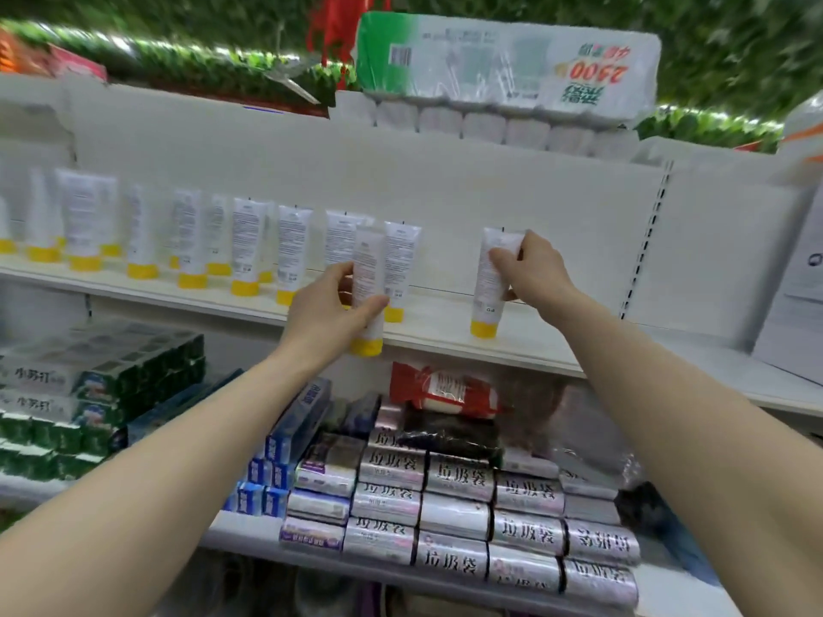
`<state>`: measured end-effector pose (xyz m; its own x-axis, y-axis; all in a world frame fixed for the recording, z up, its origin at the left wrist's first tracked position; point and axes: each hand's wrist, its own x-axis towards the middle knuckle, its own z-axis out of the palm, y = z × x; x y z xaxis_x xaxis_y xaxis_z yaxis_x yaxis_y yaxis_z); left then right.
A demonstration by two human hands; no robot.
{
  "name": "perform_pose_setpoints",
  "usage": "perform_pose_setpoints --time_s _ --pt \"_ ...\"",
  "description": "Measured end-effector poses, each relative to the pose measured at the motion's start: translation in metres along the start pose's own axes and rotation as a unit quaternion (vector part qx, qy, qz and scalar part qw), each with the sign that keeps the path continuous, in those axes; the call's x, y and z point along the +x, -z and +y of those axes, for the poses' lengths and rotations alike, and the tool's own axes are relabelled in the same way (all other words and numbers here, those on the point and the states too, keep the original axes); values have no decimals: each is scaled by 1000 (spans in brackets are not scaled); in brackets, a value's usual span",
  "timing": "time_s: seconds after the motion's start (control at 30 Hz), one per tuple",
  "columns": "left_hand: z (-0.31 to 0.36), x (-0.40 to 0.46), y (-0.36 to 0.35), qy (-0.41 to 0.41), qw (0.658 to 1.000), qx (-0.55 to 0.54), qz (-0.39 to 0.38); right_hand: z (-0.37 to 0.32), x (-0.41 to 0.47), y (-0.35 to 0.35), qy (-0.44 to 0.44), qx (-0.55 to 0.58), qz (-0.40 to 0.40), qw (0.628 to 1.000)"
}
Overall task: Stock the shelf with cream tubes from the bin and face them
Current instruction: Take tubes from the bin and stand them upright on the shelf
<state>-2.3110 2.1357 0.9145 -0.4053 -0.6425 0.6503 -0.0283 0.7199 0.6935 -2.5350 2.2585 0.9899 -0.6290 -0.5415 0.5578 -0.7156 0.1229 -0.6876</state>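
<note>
A long white shelf [445, 336] already carries a row of upright cream tubes [247, 251] with yellow caps along its left and middle, while its right stretch looks unfilled. The right hand [532, 271] grips a tube [487, 282] standing alone right of the row. The left hand [332, 313] pinches another tube [368, 278] over the near edge, not yet set down; the bin is out of view.
</note>
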Motion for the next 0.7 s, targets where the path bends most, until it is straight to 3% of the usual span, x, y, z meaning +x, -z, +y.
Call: perform_pose_setpoints --time_s 0.13,0.3,0.7 --pt "-2 12 -16 2 1000 9 25 20 35 -23 -26 5 -38 999" --pt "-6 23 -25 23 999 -2 48 24 74 -51 10 6 -49 999" --pt "-3 30 -31 11 999 16 48 39 104 -99 106 -31 8 994"
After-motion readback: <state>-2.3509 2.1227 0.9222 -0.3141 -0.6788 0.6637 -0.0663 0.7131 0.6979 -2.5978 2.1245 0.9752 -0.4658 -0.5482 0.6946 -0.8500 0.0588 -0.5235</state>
